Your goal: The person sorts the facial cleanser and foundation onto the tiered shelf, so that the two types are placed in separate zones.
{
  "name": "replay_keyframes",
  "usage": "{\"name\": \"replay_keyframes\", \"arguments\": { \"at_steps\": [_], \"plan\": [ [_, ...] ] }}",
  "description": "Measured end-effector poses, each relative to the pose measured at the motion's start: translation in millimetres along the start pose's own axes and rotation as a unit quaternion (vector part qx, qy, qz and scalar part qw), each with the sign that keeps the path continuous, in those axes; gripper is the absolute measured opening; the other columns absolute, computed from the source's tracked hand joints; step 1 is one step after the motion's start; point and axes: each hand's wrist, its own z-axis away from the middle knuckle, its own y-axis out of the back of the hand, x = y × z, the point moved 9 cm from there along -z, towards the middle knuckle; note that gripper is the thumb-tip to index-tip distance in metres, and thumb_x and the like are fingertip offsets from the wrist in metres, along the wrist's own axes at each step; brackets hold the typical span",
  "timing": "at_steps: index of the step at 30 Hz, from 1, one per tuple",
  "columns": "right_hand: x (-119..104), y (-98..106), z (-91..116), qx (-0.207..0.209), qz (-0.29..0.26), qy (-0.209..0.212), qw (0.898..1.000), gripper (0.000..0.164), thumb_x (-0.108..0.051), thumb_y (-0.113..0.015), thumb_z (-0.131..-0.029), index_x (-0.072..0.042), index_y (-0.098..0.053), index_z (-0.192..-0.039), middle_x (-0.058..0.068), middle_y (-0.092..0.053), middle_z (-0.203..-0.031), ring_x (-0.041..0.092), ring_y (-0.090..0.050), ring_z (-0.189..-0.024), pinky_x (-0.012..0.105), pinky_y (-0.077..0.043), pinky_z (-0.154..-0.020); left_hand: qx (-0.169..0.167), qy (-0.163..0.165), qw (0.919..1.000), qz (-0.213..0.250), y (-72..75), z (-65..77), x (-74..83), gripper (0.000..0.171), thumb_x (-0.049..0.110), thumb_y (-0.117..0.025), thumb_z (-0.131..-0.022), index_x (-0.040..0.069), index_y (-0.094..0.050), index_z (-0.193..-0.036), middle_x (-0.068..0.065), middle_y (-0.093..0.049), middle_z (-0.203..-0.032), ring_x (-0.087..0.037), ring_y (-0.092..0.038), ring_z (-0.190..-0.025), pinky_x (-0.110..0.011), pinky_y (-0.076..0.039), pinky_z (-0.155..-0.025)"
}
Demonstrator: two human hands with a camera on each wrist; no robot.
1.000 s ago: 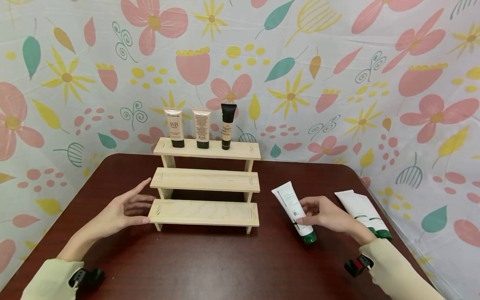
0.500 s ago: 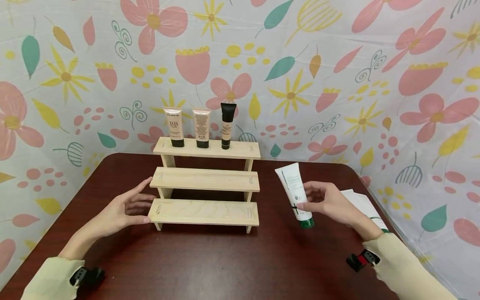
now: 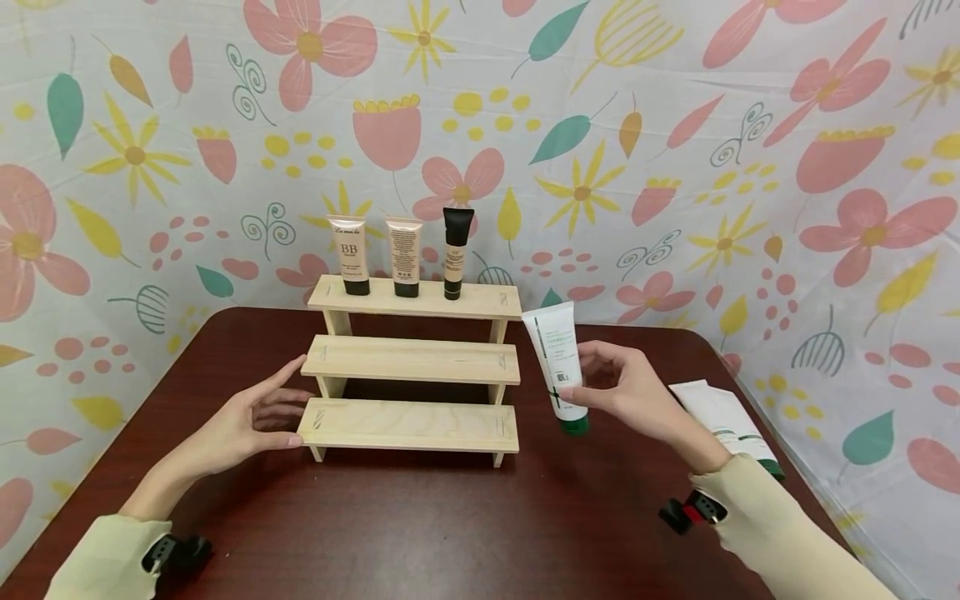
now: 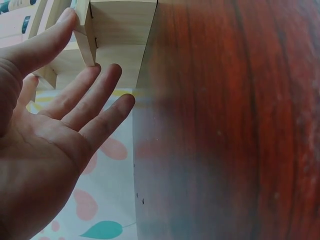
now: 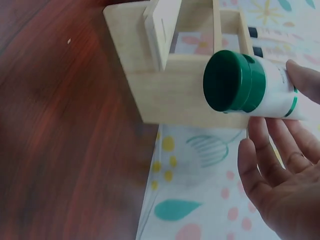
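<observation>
My right hand (image 3: 633, 387) pinches a white squeeze tube (image 3: 557, 354) with a green cap (image 5: 235, 81) between thumb and fingers. The tube is held cap down, tilted slightly left, just right of a three-step wooden stand (image 3: 408, 425). At the stand's left end my left hand (image 3: 232, 425) touches the lower and middle steps, fingers extended. In the left wrist view that hand's thumb (image 4: 62, 25) is at the edge of a step. On the top step stand two beige BB cream tubes (image 3: 349, 257) (image 3: 405, 257) and a slimmer tube with a black top (image 3: 454, 254).
White tubes (image 3: 731, 421) with green caps lie at the table's right edge, partly behind my right forearm. The dark wooden table (image 3: 420, 533) ends at a floral cloth (image 3: 600, 125) behind it.
My right hand has lifted the white squeeze tube and carried it left toward the stand, turning it more upright. The left hand has stayed on the stand.
</observation>
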Motion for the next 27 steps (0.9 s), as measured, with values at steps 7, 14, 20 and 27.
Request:
{"name": "replay_keyframes", "arguments": {
  "at_steps": [7,14,20,27],
  "plan": [
    [-15.2,-17.7,-15.3,0.002,-0.009,0.012,1.0,0.042,-0.016,-0.089,-0.087,-0.011,-0.072,-0.125,0.005,-0.075,-0.104,0.026,-0.07,-0.092,0.038,-0.058,-0.077,0.002,0.0,1.0,-0.006,0.0,-0.9,0.3,0.105,0.004,-0.087,-0.087,0.015,-0.023,-0.17,-0.026,-0.065,-0.132,-0.021,-0.07,-0.114,-0.027,-0.055,-0.092],
    [-32.7,-40.0,-31.7,0.009,-0.031,0.033,0.999,0.044,-0.012,-0.091,-0.084,-0.007,-0.073,-0.123,0.006,-0.075,-0.104,0.025,-0.07,-0.092,0.036,-0.057,-0.076,-0.001,0.003,1.0,-0.001,-0.8,-0.3,0.1,0.105,0.004,-0.087,-0.087,0.016,-0.024,-0.17,-0.025,-0.065,-0.132,-0.017,-0.069,-0.115,-0.026,-0.055,-0.093],
    [-48.4,-58.0,-49.2,0.01,-0.055,0.06,0.997,0.045,-0.009,-0.091,-0.083,-0.007,-0.074,-0.124,0.005,-0.076,-0.104,0.024,-0.071,-0.091,0.04,-0.058,-0.077,-0.001,-0.006,1.0,0.002,-0.5,-0.4,1.3,0.105,0.002,-0.087,-0.087,0.015,-0.024,-0.17,-0.025,-0.065,-0.131,-0.017,-0.069,-0.114,-0.027,-0.055,-0.093],
    [-59.5,-80.7,-67.9,0.012,-0.063,0.087,0.994,0.045,-0.009,-0.091,-0.082,-0.007,-0.074,-0.124,0.004,-0.076,-0.097,0.024,-0.07,-0.083,0.042,-0.053,-0.07,-0.001,-0.006,1.0,0.004,-0.2,0.2,1.7,0.106,0.002,-0.087,-0.087,0.016,-0.023,-0.17,-0.025,-0.065,-0.131,-0.017,-0.069,-0.114,-0.028,-0.056,-0.092]
  ]
}}
